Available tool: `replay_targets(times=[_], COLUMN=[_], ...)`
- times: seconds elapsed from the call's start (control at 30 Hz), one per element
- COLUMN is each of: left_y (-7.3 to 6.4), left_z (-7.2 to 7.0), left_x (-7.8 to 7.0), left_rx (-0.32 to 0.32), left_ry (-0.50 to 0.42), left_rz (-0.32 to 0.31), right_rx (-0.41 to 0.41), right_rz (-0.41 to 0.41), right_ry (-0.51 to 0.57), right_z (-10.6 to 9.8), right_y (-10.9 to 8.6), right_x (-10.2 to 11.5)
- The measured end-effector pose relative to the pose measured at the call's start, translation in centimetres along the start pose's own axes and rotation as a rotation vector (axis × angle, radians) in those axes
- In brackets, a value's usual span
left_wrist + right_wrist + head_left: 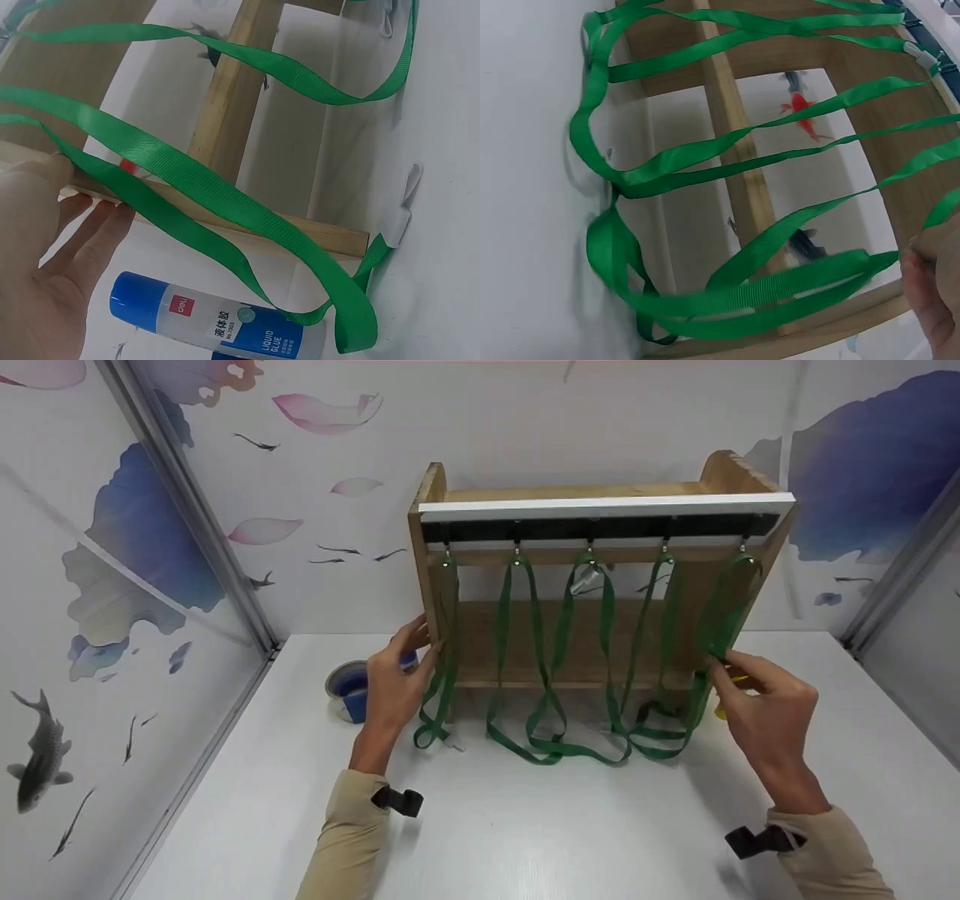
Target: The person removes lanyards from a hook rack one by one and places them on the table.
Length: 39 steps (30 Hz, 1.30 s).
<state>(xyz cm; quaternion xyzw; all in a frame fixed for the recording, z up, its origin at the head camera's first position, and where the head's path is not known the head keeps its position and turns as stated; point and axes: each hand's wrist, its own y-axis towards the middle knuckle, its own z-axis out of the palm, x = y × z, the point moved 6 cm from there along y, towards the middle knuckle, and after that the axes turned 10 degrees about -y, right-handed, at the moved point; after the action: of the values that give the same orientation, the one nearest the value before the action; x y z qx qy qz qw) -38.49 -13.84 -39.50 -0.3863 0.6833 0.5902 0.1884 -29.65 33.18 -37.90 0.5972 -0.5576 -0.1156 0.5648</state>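
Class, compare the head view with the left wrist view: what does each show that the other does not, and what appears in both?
Only the head view: the right hand, pinching a green ribbon, and the tan sleeves.

Only the left wrist view: readable lettering, "LIQUID GLUE", on the label of a bottle.

Both: the left hand at the side of the wooden rack, and green ribbons.

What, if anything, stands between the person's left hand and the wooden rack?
Nothing visible: the left hand already grips the side of the wooden rack. The nearest green strap hangs close beside its thumb; whether they touch is unclear. The glue bottle is outside the rack, not between.
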Motion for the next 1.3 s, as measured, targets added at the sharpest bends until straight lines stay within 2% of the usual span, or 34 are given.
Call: replay_targets(times=[0.17,0.3,0.5,0.67,0.87,1.13,1.3], left_y=[0.0,0.0,0.1,0.0,0.0,0.0,0.0], left_z=[0.1,0.0,0.0,0.0,0.1,0.1,0.1], left_x=[0.1,0.1,0.1,0.2,0.2,0.3,0.3], left_rx=[0.004,0.004,0.003,-0.005,-0.011,-0.006,-0.009], left_ry=[-0.002,0.000,-0.001,-0.005,-0.005,0.001,-0.009], left_rz=[-0.005,-0.002,-0.007,-0.011,-0.021,-0.024,-0.022], right_rx=[-0.069,-0.091,-0.017,0.051,0.086,0.232,0.310], right_rz=[0.007,0.010,0.012,-0.008,-0.008,0.119,0.101], right_ry=[0.127,0.188,0.235,0.253,0.154,-0.086,-0.111], right_z=[-1.4,-2.4,-2.9,-2.3,-2.4,-2.6,-2.4], right_y=[0.7,1.2,1.7,1.8,2.1,2.2,2.3], right_x=[0.6,1.8,3.1,2.3,0.5,-1.6,-1.5])
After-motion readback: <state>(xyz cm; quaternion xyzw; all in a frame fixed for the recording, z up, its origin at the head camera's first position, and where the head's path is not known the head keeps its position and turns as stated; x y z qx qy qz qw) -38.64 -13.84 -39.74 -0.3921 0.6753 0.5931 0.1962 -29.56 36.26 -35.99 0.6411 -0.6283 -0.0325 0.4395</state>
